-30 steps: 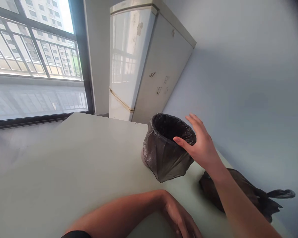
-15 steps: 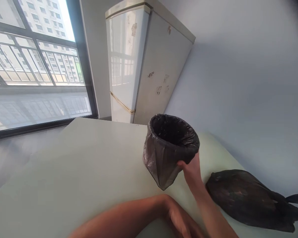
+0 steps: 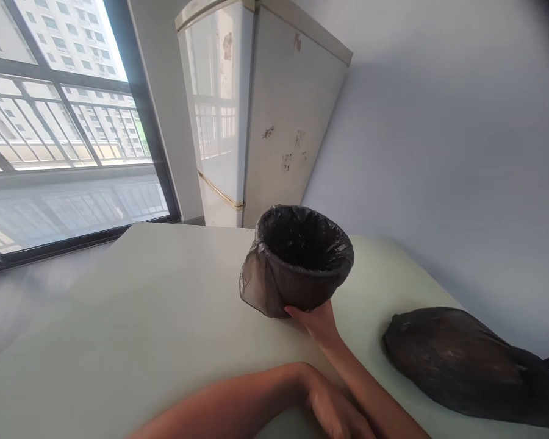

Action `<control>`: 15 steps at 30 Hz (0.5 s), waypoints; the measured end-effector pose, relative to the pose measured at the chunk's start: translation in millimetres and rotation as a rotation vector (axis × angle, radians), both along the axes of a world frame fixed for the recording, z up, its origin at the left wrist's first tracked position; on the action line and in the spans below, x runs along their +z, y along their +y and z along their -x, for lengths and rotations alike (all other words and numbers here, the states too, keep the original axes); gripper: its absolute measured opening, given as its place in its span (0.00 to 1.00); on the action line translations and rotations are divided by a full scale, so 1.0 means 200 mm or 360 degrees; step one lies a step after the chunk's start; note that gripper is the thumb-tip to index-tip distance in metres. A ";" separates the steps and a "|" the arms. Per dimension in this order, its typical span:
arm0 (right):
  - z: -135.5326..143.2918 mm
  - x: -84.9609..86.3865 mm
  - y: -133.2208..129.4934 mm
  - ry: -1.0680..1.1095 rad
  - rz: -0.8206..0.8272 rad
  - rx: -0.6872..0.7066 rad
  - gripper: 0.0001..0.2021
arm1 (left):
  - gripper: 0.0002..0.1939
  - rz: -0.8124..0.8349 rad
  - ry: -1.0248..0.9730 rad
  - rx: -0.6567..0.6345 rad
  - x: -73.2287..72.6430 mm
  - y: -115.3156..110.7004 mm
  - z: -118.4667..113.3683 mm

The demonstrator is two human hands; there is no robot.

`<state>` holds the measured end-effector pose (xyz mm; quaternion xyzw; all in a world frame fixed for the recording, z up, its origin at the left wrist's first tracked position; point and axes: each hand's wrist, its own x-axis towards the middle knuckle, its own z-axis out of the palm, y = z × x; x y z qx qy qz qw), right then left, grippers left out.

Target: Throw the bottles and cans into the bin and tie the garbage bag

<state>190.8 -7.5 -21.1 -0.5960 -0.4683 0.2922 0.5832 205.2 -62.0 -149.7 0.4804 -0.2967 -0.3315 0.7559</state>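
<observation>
bin (image 3: pixel 308 289): above the middle of the tabletop (image 3: pixel 165 305), in front of the fridge (image 3: pixel 283 110); base hidden, so cannot tell whether it touches down.
bin's mouth: round, facing up and tipped toward the viewer.
bin's long axis: runs from mouth to base, steep rather than lying flat.
liner (image 3: pixel 258 283): dark plastic, folded over the rim, loose flap hanging on the left.
right hand (image 3: pixel 320 320): clamped on the bin's lower near side, thumb pointing left; other fingers hidden behind it.
left hand (image 3: pixel 336 411): low, beside the right forearm; cannot tell whether fingers are apart or together.
tied bag (image 3: pixel 452 360): lying right of the bin, well apart, long axis sideways, tail pointing right.
fridge markings: dark patches on the side, too blurred to read.
</observation>
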 end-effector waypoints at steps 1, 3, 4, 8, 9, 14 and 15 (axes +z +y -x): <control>0.00 -0.02 0.00 0.0033 0.0019 0.0009 0.51 | 0.29 -0.0004 0.0047 -0.0013 0.01 0.00 0.00; 0.00 -0.04 0.01 0.0113 0.0062 0.0034 0.52 | 0.29 -0.0030 0.0147 -0.0028 0.02 -0.01 0.01; 0.00 -0.05 0.02 0.0158 0.0076 0.0055 0.51 | 0.28 -0.0054 0.0185 -0.0030 0.03 -0.01 0.02; 0.01 -0.03 0.02 0.0285 0.0106 0.0096 0.51 | 0.24 -0.0157 0.0209 0.0070 0.07 0.00 0.06; 0.02 -0.01 0.02 0.0288 0.0106 0.0102 0.51 | 0.24 -0.0170 0.0195 0.0086 0.08 0.00 0.06; 0.01 0.09 0.00 0.0175 0.0080 0.0237 0.47 | 0.26 -0.0124 0.0198 0.0045 0.14 0.00 0.08; 0.01 0.10 0.00 0.0161 0.0086 0.0255 0.46 | 0.25 -0.0117 0.0221 0.0039 0.16 0.01 0.08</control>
